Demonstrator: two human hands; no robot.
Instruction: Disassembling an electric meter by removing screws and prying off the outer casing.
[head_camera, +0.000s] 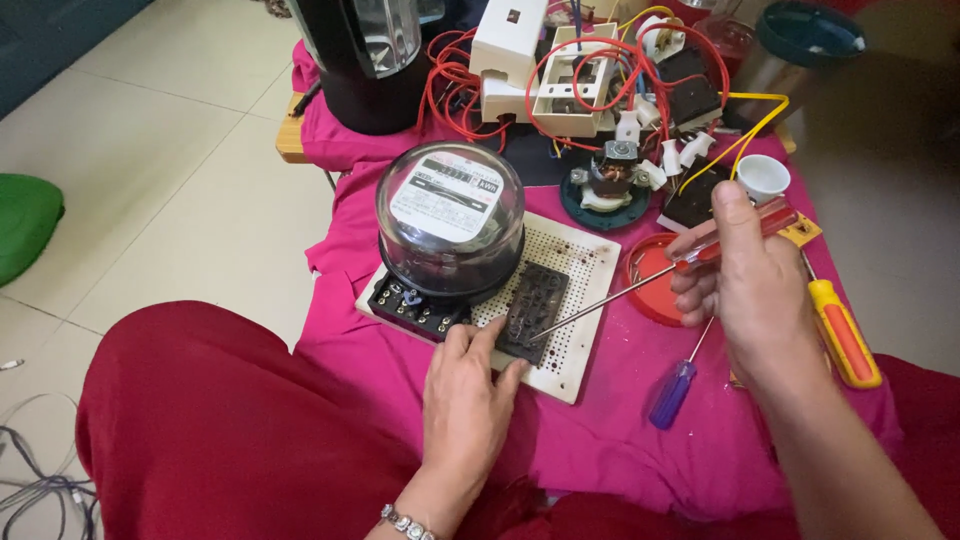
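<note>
The right hand (745, 285) is closed around the red-and-clear handle of a long screwdriver (690, 255), thumb up along the grip, and its thin metal shaft slants down to the left until the tip meets the lower edge of a dark terminal cover plate (530, 308). The left hand (465, 385) lies flat and fairly spread, grasping nothing, its fingertips (497, 333) pressing on the near end of that plate and on the white perforated board (580, 300) under it. On the same board, just left of the plate, stands a round electricity meter (450, 222) with a clear domed cover and a black base whose terminal block faces the person. The board rests on a pink cloth (600, 430) spread over a small table. Below the right hand lies a purple-handled screwdriver (675, 385), and to its right 1 with a yellow-and-orange handle (843, 335). A red shallow lid (650, 280) sits partly hidden behind the right hand. Farther back are a small motor on a dark round base (605, 185), a white cup (762, 178), white electrical boxes (540, 65) tangled with red and yellow wires, and a black appliance (365, 60).
</note>
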